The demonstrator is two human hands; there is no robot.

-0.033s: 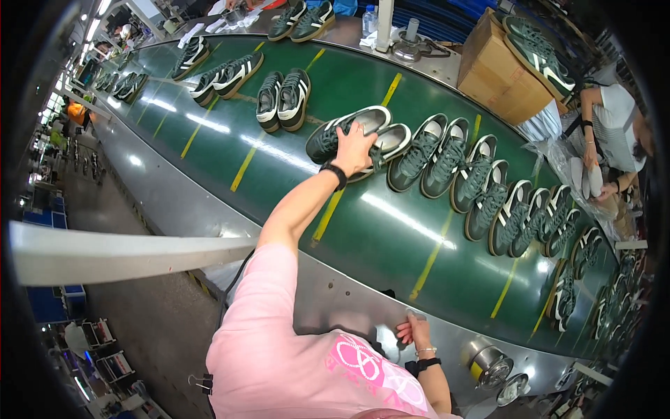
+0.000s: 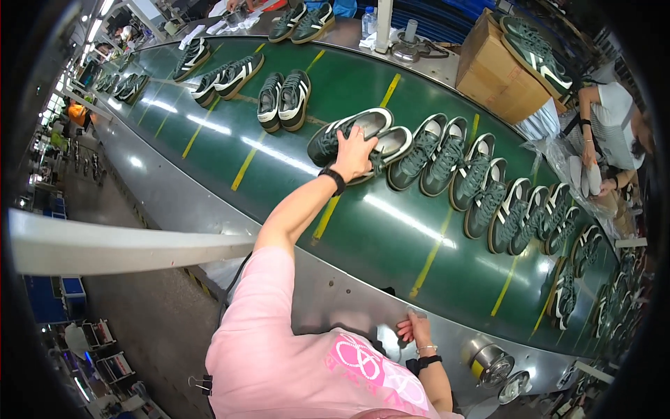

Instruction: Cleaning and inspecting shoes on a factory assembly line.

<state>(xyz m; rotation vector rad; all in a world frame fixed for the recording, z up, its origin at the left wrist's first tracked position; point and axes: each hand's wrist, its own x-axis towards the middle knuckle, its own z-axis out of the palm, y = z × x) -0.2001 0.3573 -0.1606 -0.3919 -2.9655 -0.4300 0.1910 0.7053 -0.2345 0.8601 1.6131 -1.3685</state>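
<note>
My left hand (image 2: 354, 153) reaches over the green conveyor belt (image 2: 380, 262) and grips a pair of dark green sneakers (image 2: 323, 146) with white trim. Its fingers go over the collar of the left shoe and between the two, hiding parts of both. The shoes appear to rest on the belt with their heels pointing up and right. At the belt's near metal edge, my right hand (image 2: 417, 329) rests with its fingers loosely bent and apart, holding nothing visible.
Several matching sneakers (image 2: 443, 160) stand in a row to the right. Another pair (image 2: 283, 101) sits to the left. Across the belt are a cardboard box (image 2: 499, 77) and a co-worker (image 2: 611, 129) handling pale, sole-shaped pieces. A metal canister (image 2: 488, 362) stands near my right arm.
</note>
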